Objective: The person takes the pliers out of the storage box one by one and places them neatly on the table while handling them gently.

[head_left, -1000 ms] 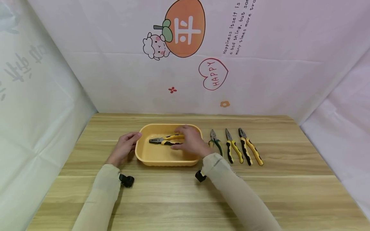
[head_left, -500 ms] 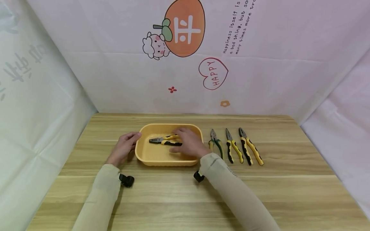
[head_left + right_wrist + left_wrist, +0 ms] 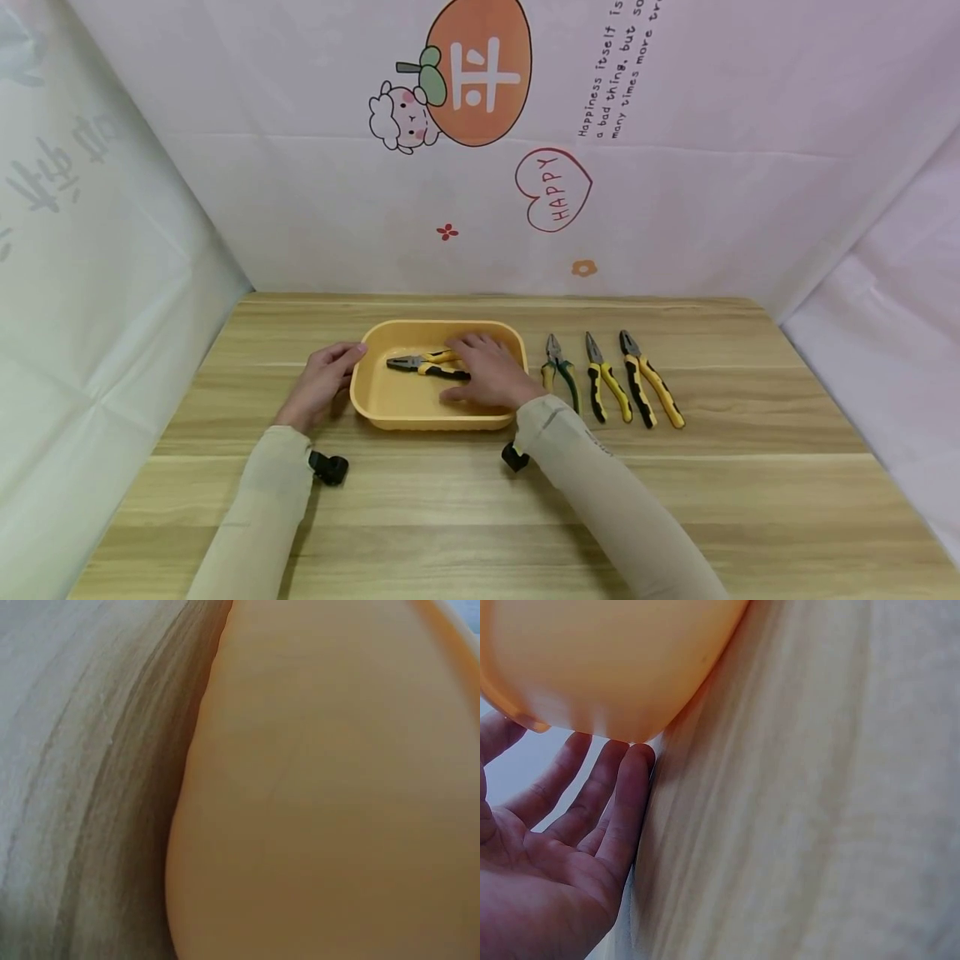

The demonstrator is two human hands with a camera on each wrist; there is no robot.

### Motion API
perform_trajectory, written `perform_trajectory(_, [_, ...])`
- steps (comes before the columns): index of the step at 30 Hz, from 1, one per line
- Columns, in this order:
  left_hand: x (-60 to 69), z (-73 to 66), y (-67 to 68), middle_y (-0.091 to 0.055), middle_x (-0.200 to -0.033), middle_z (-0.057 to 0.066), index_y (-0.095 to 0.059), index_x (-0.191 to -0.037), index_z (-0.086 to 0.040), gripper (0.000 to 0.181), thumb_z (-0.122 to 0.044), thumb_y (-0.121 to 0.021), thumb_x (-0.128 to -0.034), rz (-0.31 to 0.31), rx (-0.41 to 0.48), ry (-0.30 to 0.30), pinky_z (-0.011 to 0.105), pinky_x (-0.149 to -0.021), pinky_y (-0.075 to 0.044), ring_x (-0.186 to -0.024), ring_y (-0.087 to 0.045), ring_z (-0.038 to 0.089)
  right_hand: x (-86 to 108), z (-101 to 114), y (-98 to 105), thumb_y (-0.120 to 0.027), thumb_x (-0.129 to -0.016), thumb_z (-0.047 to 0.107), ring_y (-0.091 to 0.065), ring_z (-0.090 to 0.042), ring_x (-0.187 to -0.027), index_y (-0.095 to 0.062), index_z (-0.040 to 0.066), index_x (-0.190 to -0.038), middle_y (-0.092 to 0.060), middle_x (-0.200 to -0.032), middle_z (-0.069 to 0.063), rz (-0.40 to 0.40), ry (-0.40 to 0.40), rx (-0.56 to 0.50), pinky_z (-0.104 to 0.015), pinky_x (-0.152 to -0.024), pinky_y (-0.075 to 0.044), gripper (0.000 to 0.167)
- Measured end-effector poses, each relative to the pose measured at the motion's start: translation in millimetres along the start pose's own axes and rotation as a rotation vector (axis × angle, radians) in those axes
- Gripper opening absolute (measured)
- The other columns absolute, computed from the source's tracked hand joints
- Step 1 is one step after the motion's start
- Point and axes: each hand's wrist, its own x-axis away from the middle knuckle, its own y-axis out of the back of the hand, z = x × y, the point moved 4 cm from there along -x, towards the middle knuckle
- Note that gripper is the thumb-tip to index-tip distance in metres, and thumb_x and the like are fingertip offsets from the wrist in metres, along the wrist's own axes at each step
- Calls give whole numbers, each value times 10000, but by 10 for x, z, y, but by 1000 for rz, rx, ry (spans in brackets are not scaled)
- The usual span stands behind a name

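In the head view a yellow plastic basin (image 3: 397, 405) stands on the table, with combination pliers (image 3: 408, 363) lying in it, jaws to the left. My right hand (image 3: 491, 373) reaches over the right rim and lies over the pliers' handles, its fingers spread and hiding the handle ends. With its thumb on the left rim and fingertips against the outer wall, my left hand (image 3: 318, 385) holds the basin; the left wrist view shows these fingers (image 3: 592, 795) under the wall. The right wrist view shows just the basin's outside (image 3: 322, 787) and table.
Right of the basin lie green-handled pliers (image 3: 553, 350), yellow-and-black long-nose pliers (image 3: 595, 352) and larger yellow-and-black pliers (image 3: 630, 346) in a row. The wooden table (image 3: 420, 525) meets a white printed cloth (image 3: 337, 225) at the back.
My right hand has moved slightly left and down over the handles in the basin. The left hand, the basin and the pliers stay where they were.
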Motion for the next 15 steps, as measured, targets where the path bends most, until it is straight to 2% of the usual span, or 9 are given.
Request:
perform_trajectory(11, [-7,1,6,-545,-1351,268,-503,-1415,87,572,-372,-527,-1074,4,-13,-3,233,-855,-561,-1012,-659,112,-27,7,-13,-773,-861,553,-328,-365,-1433,-454,165,-1528,-409,-1510,-122,-5,-54,58,-655,-1155,-236,836])
perform_trajectory(15, [-9,10,9,-550,-1343,263,-509,-1409,87,567,-370,-526,-1075,2,-15,0,231,-855,-560,-1007,-658,113,-32,4,-33,-777,-849,565,-412,-337,-1339,-506,149,-1484,-451,-1417,-126,17,-77,72,-601,-1106,-341,807])
